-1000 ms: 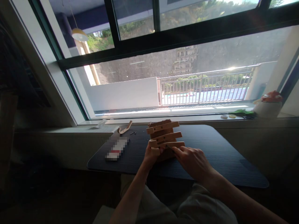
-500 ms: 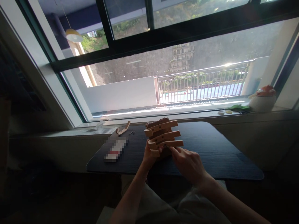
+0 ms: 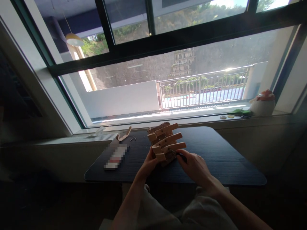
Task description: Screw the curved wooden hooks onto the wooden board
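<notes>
A wooden rack (image 3: 165,142) of pale curved hooks fixed to a dark brown board rests on the dark table (image 3: 216,153). My left hand (image 3: 148,164) is closed round the rack's near left end, below the lowest hook. My right hand (image 3: 195,167) is closed on a thin dark tool (image 3: 178,155) whose tip meets the lowest hook. A loose wooden hook (image 3: 124,134) lies at the table's far left, with a few small dark screws (image 3: 132,139) beside it.
A flat packet (image 3: 115,156) lies left of the rack. On the windowsill stand a white pot (image 3: 262,104), a green object (image 3: 240,112) and small tape rolls (image 3: 226,116). A white scrap (image 3: 98,130) lies on the sill at the left.
The view has shifted a little. My right hand has drawn nearer the lowest hook, and the dark tool in it shows more clearly. My left hand keeps its hold.
</notes>
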Demonstrator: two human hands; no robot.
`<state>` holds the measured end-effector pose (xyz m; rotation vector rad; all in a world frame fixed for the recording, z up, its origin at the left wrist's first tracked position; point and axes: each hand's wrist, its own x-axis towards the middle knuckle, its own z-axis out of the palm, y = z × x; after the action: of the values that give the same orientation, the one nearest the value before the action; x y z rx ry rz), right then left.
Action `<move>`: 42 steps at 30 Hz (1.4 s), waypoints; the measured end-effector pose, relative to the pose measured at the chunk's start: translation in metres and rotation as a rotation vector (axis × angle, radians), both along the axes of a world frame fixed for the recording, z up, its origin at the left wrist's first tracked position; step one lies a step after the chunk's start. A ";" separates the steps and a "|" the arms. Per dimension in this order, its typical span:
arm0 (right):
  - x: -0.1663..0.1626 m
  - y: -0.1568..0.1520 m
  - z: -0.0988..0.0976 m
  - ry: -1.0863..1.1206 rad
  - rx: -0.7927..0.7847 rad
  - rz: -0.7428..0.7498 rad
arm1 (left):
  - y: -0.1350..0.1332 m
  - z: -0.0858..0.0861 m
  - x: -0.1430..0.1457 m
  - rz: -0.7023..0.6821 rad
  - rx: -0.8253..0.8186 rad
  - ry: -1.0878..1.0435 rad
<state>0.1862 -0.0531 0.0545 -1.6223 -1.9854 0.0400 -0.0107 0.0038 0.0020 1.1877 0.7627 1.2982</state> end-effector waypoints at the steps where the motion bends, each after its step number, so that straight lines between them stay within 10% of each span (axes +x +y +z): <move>1: 0.000 0.000 -0.001 -0.007 0.004 0.001 | -0.001 0.002 -0.002 -0.034 -0.029 -0.033; 13: 0.003 -0.002 -0.006 -0.004 0.019 0.005 | -0.003 0.013 -0.003 -0.224 -0.142 -0.281; 42: 0.002 0.000 -0.004 -0.054 0.020 0.016 | -0.002 0.013 -0.001 -0.192 -0.137 -0.262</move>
<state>0.1882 -0.0531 0.0507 -1.6103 -2.0337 -0.0183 -0.0116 0.0022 0.0146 0.9346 0.5242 1.1930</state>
